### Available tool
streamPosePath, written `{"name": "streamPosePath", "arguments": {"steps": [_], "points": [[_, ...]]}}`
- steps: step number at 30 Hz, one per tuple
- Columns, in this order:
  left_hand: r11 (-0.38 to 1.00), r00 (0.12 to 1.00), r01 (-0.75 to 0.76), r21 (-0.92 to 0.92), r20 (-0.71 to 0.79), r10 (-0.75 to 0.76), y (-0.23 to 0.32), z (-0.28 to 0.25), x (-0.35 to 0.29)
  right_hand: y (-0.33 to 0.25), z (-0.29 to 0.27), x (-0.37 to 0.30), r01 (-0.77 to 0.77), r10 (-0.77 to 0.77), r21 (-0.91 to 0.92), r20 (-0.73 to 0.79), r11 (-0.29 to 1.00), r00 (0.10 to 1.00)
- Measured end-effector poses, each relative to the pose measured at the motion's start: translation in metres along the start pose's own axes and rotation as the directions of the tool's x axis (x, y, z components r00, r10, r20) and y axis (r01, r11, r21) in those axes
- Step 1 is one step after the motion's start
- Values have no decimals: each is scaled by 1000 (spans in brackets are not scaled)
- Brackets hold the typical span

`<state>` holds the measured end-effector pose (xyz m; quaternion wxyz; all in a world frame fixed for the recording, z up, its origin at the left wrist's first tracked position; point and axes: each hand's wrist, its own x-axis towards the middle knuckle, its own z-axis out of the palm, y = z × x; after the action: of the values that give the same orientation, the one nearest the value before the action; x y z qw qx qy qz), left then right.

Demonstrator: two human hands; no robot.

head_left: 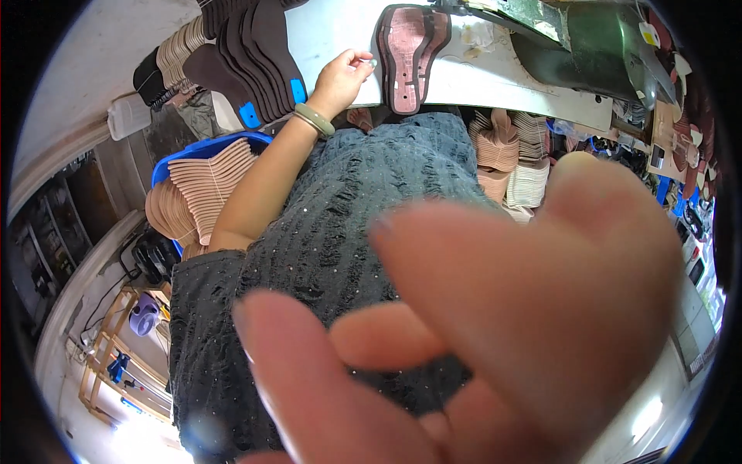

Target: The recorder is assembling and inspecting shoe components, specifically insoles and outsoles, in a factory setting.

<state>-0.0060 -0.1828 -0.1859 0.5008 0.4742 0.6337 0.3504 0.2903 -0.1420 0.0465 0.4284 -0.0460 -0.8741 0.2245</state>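
Note:
My left hand point(338, 85), with a pale green bangle point(313, 120) at its wrist, rests by the white worktable point(332, 35). Its fingers are curled together around a small pale spot at their tips, too small to name. Just right of them lies a pinkish-red sole-shaped template point(407, 54) with small holes, on top of dark brown sole pieces point(439, 35). Very close and blurred, my right hand point(541, 309) fills the lower right, fingers bent but spread apart, with nothing visible in them. Left of my left hand, several dark brown soles point(259, 58) fan out, two bearing blue tabs.
Tied beige sole bundles point(212, 182) fill a blue basket point(166, 166) at my left side. More bundles point(529, 147) stand under the table at right. A green machine point(576, 54) occupies the far right of the tabletop. Dark patterned clothing point(348, 232) covers my lap.

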Motion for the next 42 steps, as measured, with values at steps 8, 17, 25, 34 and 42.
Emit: {"name": "streamPosePath", "arguments": {"steps": [8,17,25,34,42], "points": [[996,993,79,35,89,-82,-40,0,-4,-39,39,12,-277,276,-95,-23,956,961],[961,990,31,274,-141,8,8,33,16,63,137,-83,-890,915,217,-43,401,401],[951,951,266,160,-207,-231,15,80,39,162,208,-183,-969,965,204,-189,-141,-180],[675,940,243,-696,-4,-342,-42,14,30,130,225,-96,-993,993,-43,62,108,105],[512,925,252,-821,48,-378,-52,-30,6,122,263,-62,-895,884,-99,237,435,404]]}}
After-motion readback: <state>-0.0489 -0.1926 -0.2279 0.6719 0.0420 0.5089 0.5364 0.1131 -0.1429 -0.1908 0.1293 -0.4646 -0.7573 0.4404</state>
